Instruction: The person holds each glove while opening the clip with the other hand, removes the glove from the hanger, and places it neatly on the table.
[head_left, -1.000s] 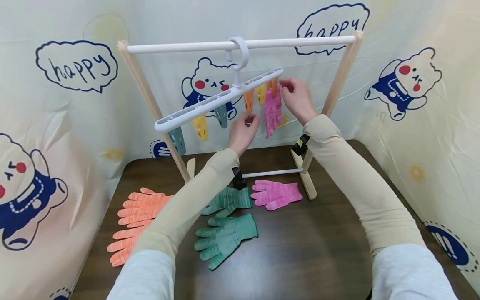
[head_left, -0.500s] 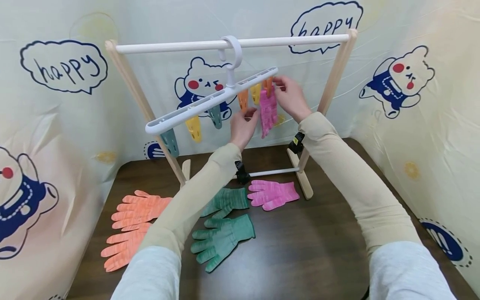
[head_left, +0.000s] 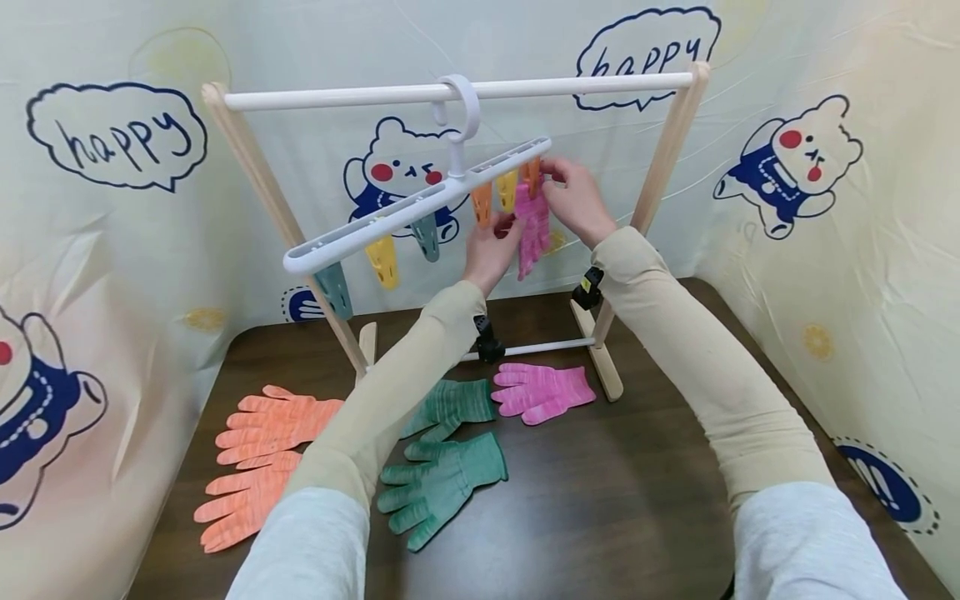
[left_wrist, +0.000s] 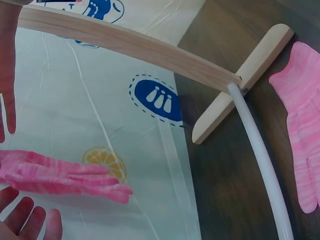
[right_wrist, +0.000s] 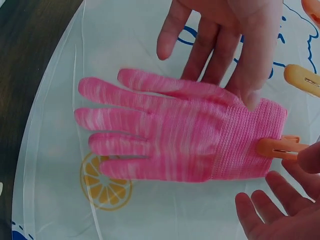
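Observation:
In the head view a pink glove (head_left: pixel 532 225) hangs fingers down from an orange clip (head_left: pixel 533 173) at the far end of a white hanger (head_left: pixel 420 204). My right hand (head_left: pixel 579 204) is at that clip; in the right wrist view its thumb lies over the end of the clip (right_wrist: pixel 280 148), which bites the cuff. My left hand (head_left: pixel 491 252) is raised at the glove's left edge, fingers loosely bent. The right wrist view shows its thumb over the edge of the glove's cuff (right_wrist: pixel 245 140); whether it touches cannot be told.
The hanger hooks over the white rod (head_left: pixel 330 97) of a wooden rack. Other clips hang from it, including a yellow clip (head_left: pixel 384 262). On the dark table (head_left: pixel 600 492) lie a second pink glove (head_left: pixel 543 392), green gloves (head_left: pixel 442 487) and orange gloves (head_left: pixel 273 425).
The head view has shifted slightly right. My left hand has come closer to the hanging glove's left edge. The right hand stays at the orange clip.

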